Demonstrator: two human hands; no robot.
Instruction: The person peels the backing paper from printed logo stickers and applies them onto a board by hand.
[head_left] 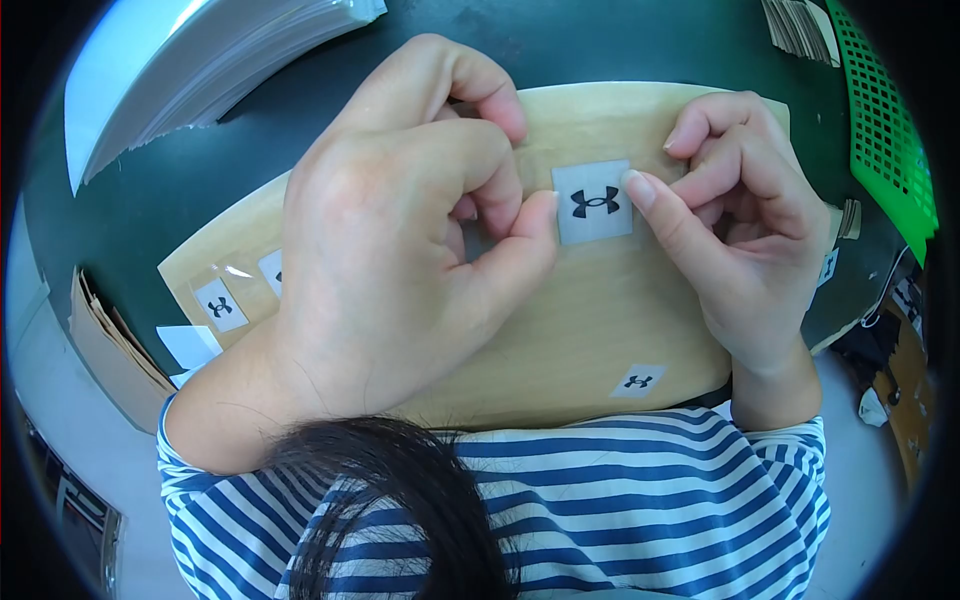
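Note:
A pale square sticker [593, 226] with a black logo lies over the upper middle of a large tan sheet [560, 330]. The thumb of my left hand [410, 200] touches its left edge, with the fingers curled in. At its upper right edge rests the thumb of my right hand [745, 210], whose fingers are also bent. Both hands are closed in pinches; whether they grip the sticker itself or a film around it is unclear. Smaller logo stickers sit at the sheet's left end [220, 305] and near its lower right edge [638, 381].
A thick stack of white paper [210, 70] stands at the upper left of the dark green table [620, 40]. A green perforated basket [885, 120] is at the right, near small brown cards [795, 30]. Brown cardboard [115, 340] leans at the left edge.

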